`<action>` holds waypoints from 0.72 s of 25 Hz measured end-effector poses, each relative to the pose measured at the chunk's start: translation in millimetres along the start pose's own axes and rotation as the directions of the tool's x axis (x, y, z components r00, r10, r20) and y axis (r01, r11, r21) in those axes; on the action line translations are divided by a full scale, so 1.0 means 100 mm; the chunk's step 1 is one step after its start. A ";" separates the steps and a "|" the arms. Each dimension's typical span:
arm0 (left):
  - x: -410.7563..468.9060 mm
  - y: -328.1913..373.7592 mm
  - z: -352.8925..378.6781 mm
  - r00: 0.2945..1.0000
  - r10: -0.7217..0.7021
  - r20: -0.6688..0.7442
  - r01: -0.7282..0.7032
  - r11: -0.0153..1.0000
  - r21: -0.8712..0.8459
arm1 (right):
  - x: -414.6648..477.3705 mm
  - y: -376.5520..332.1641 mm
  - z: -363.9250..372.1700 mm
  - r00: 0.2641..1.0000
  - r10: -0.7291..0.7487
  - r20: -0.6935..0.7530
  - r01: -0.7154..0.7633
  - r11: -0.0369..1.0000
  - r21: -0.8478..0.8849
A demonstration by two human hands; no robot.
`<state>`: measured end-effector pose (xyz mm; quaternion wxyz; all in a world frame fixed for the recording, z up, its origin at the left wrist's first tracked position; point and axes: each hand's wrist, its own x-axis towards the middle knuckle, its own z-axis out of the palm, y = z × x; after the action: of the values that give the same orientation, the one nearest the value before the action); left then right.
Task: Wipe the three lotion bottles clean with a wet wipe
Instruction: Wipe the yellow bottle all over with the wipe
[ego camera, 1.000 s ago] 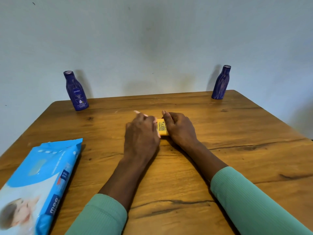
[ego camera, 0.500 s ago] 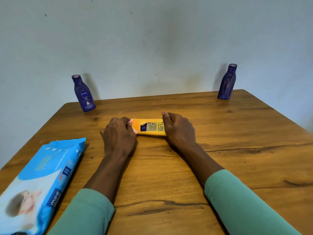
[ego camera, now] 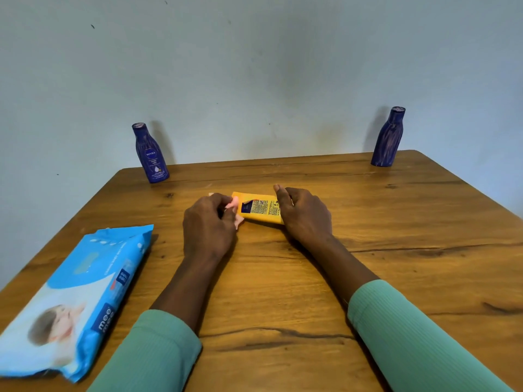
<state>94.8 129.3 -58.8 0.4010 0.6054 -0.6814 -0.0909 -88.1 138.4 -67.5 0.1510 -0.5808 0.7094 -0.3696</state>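
Yellow lotion bottle (ego camera: 261, 211) lying flat on the wooden surface (ego camera: 396, 250)
Right hand (ego camera: 304, 215) grips one end, left hand (ego camera: 208, 224) clutches a pink wipe (ego camera: 236, 209) against the other.

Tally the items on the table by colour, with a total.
Dark blue lotion bottles: 2, left rear and right rear
Yellow lotion bottle: 1
Pale wet wipe: 1
Light blue wipes pack: 1
Total: 5
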 end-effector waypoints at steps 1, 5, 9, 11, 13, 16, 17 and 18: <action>0.02 -0.03 -0.01 1.000 -0.031 -0.005 0.031 0.999 -0.014 | -0.01 -0.01 -0.01 1.000 -0.019 0.015 0.019 1.000 0.000; 0.12 -0.03 -0.01 0.995 -0.009 -0.101 0.002 0.998 -0.066 | -0.06 -0.04 -0.03 0.983 -0.169 0.075 0.171 0.985 -0.023; 0.27 -0.09 -0.09 0.986 -0.034 -0.161 0.021 0.996 -0.084 | -0.04 -0.13 -0.08 0.962 -0.257 0.096 0.264 0.962 -0.072; 0.27 -0.10 -0.10 0.987 -0.001 -0.160 -0.005 0.999 -0.041 | -0.03 -0.16 -0.05 0.952 -0.288 0.103 0.292 0.956 -0.026; 0.18 -0.07 -0.07 0.987 0.064 -0.150 -0.066 0.998 -0.009 | -0.05 -0.12 0.00 0.947 -0.298 0.120 0.301 0.954 -0.002; -0.04 0.10 0.04 0.973 0.231 -0.026 -0.231 0.972 -0.027 | -0.10 0.02 0.05 0.952 -0.289 0.105 0.293 0.956 -0.022; -0.10 0.17 0.06 0.957 0.290 0.022 -0.289 0.956 -0.047 | -0.11 0.04 0.06 0.950 -0.300 0.087 0.304 0.952 -0.035; -0.13 0.22 0.08 0.939 0.340 0.050 -0.337 0.940 -0.060 | -0.11 0.05 0.05 0.948 -0.311 0.072 0.314 0.948 -0.043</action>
<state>72.4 143.6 -56.8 0.4052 0.4659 -0.7846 -0.0557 -85.2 147.1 -77.2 0.0978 -0.7013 0.6129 -0.3506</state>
